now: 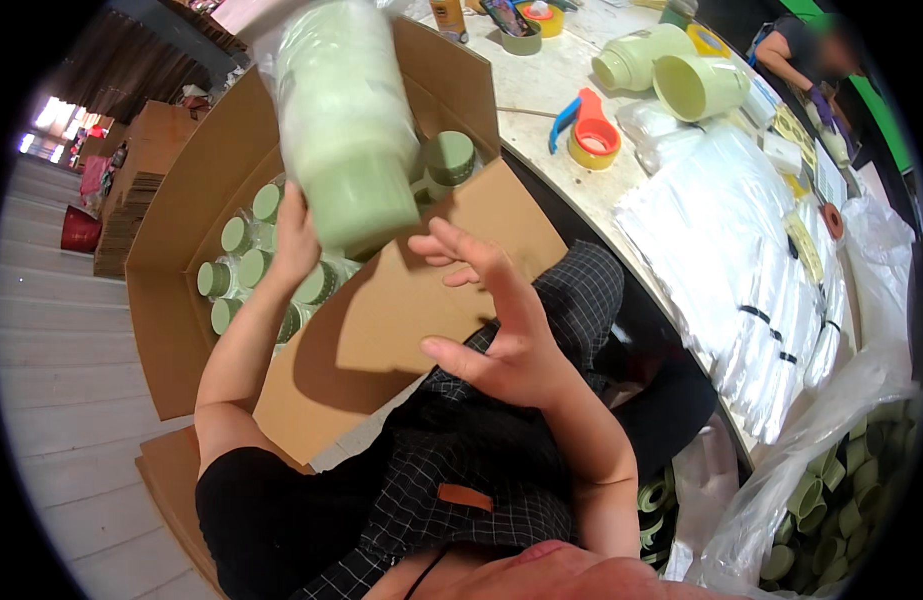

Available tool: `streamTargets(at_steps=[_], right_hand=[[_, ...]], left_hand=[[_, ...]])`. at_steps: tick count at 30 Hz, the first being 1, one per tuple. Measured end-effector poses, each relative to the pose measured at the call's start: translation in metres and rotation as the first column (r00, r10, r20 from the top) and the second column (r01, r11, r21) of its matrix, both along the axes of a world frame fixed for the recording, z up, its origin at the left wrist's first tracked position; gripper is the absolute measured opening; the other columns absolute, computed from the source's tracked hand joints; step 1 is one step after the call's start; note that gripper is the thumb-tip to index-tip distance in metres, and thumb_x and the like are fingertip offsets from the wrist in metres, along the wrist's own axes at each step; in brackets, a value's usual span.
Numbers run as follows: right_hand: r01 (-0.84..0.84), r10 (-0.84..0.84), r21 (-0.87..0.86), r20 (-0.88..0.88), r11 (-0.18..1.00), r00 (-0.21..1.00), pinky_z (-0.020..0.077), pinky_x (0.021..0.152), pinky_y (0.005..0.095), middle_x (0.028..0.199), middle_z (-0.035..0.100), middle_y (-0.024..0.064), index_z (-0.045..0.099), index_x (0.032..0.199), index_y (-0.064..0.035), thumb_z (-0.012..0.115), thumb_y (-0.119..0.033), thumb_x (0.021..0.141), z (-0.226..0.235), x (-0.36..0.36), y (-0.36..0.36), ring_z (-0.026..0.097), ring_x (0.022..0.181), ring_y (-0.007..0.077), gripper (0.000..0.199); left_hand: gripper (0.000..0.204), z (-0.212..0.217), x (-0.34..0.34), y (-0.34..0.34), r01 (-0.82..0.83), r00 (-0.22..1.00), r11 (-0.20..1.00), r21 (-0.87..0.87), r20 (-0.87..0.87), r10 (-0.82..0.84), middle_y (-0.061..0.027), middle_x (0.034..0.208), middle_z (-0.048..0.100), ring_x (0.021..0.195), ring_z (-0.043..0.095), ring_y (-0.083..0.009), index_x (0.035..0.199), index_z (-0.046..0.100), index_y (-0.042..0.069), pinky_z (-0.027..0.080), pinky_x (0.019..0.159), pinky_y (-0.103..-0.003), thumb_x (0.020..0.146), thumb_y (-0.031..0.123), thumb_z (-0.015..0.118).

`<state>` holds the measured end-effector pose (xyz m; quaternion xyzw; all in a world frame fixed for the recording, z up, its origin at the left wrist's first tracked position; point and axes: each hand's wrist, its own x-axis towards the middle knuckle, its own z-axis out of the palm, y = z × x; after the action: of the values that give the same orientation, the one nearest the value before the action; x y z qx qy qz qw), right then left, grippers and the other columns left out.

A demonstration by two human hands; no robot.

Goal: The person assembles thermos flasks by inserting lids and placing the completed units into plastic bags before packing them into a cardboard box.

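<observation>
A large pale green bottle [341, 110], sleeved in clear plastic, is raised above an open cardboard box [166, 310]. It is slightly blurred, with its darker green end lowest. My left hand [299, 240] holds it from the left side; part of those fingers is hidden behind it. My right hand [506, 330] is apart from the bottle, just right of its lower end, fingers spread and holding nothing. Inside the box stand several green-capped bottles [253, 266] with clear plastic around them. One box flap [411, 300] folds out toward me.
On the white table [541, 75] to the right lie an orange tape dispenser [593, 138], a bottle [641, 55], a pale green cup [701, 85] and stacked clear plastic sleeves [701, 230]. Many green parts [831, 510] fill a plastic-lined container at lower right. Another person [801, 60] works at far right.
</observation>
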<state>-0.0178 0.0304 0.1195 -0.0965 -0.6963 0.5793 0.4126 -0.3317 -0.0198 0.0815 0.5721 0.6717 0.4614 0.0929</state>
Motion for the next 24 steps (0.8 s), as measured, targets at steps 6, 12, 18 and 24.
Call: streamTargets(at_steps=[6, 12, 18, 24], right_hand=[[0.078, -0.011, -0.499, 0.137, 0.863, 0.991, 0.0464, 0.096, 0.0317, 0.123, 0.063, 0.0091, 0.048, 0.141, -0.0026, 0.069, -0.008, 0.089, -0.092, 0.038, -0.019, 0.06, 0.111, 0.0172, 0.057], [0.56, -0.36, -0.668, 0.43, 0.49, 0.828, 0.0511, 0.086, 0.0284, 0.111, 0.067, 0.0101, 0.056, 0.128, 0.0002, 0.061, -0.007, 0.095, -0.159, 0.154, -0.125, 0.063, 0.095, 0.0147, 0.034], [0.632, -0.575, -0.682, 0.368, 0.367, 0.731, 0.0506, 0.08, 0.026, 0.103, 0.066, 0.009, 0.059, 0.123, -0.0006, 0.057, -0.006, 0.098, -0.162, 0.171, -0.149, 0.062, 0.088, 0.013, 0.025], [0.551, -0.467, -0.623, 0.315, 0.555, 0.826, 0.0488, 0.088, 0.0261, 0.11, 0.067, 0.0066, 0.058, 0.125, -0.0017, 0.062, -0.001, 0.095, -0.15, 0.161, -0.136, 0.062, 0.1, 0.0115, 0.031]], left_hand=[[0.031, -0.104, -0.173, 0.138, -0.397, 0.907, 0.83, -0.392, -0.026, 0.421, -0.0073, 0.091, 0.064, 0.082, 0.056, -0.0178, 0.111, 0.063, 0.0, 0.048, 0.075, -0.036, 0.097, 0.026, 0.056], [0.031, -0.178, -0.207, 0.132, -0.483, 0.876, 0.725, -0.492, -0.279, 0.394, -0.024, 0.113, 0.068, 0.111, 0.063, -0.0425, 0.117, 0.064, 0.003, 0.048, 0.092, -0.048, 0.091, 0.017, 0.053], [0.03, -0.114, -0.006, 0.071, -0.1, 0.82, 0.994, 0.031, -0.564, 0.101, -0.0167, 0.102, 0.062, 0.096, 0.058, -0.0384, 0.111, 0.059, 0.002, 0.048, 0.084, -0.049, 0.081, 0.005, 0.062], [0.063, -0.155, 0.127, -0.078, 0.31, 0.258, 0.662, -0.683, -0.609, -0.75, -0.0128, 0.154, 0.038, 0.146, 0.031, -0.0328, 0.146, 0.044, 0.015, 0.022, 0.119, -0.055, 0.086, 0.02, 0.06]])
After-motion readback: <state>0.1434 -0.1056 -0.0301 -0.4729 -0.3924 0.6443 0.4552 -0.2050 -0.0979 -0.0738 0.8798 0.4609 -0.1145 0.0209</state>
